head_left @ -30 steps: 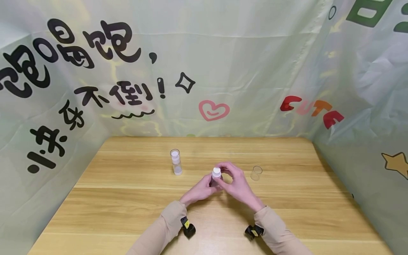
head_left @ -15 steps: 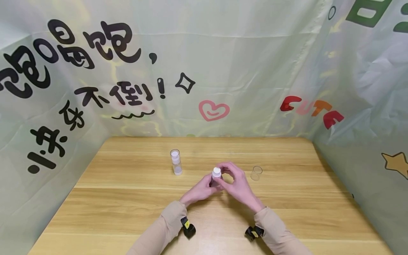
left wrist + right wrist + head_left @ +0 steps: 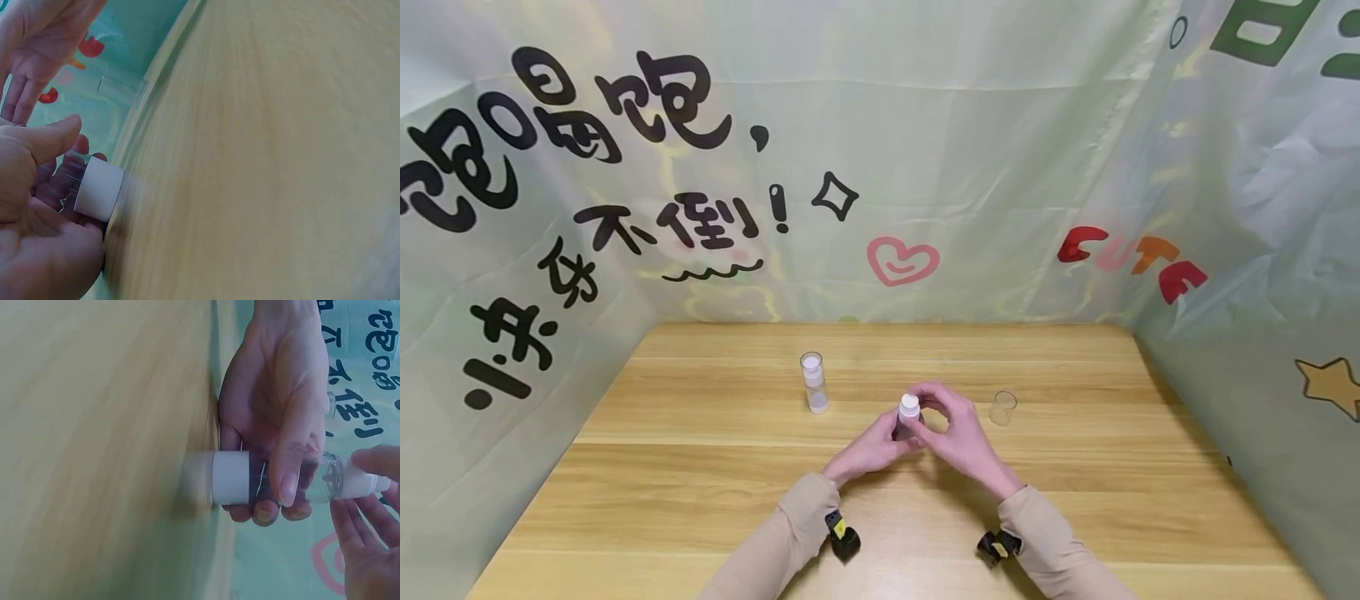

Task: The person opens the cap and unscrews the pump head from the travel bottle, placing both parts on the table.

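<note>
A clear pump bottle (image 3: 909, 408) with a white base and a white top stands upright at the middle of the table. My left hand (image 3: 876, 447) grips its transparent body, thumb on one side and fingers on the other, as the right wrist view shows. With thumb and fingers my right hand (image 3: 958, 432) pinches the white collar (image 3: 356, 480) at the top. In the left wrist view the white base (image 3: 100, 189) sticks out below the left hand, close to the wood. To the right of the hands, a transparent cap (image 3: 1002, 408) stands on the table.
Behind and left of the hands stands a similar bottle (image 3: 815, 385) with its clear cap on. The wooden table (image 3: 700, 500) is bounded at the back and sides by a printed cloth (image 3: 985, 167). A black wrist camera (image 3: 844, 537) hangs under each sleeve.
</note>
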`<state>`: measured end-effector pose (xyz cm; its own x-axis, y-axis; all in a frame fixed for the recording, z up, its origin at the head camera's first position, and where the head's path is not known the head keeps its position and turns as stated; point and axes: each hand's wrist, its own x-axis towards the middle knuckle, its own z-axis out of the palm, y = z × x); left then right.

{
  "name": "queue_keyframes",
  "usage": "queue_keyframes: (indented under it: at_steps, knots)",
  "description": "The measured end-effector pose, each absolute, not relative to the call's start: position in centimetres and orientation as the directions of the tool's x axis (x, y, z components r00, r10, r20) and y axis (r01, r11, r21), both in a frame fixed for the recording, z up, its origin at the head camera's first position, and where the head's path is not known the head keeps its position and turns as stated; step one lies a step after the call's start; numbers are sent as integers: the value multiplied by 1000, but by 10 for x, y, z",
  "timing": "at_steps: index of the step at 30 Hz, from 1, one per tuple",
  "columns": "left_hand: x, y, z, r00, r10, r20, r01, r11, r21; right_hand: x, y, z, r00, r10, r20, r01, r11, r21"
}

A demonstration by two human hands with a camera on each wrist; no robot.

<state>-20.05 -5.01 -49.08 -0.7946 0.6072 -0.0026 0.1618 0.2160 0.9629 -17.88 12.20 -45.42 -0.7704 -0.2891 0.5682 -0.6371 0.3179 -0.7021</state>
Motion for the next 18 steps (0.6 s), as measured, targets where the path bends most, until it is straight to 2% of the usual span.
queue_keyframes:
  at_steps: [11,18]
  knots:
    - [-201,-50,-490,-795,607,-11,151,214,965,-179,121,-455,-774,-266,574,-633,333,-699]
    - [-201,-50,-490,-792,611,3,168,213,963,-177,122,-453,-781,-295,551,-624,308,-718]
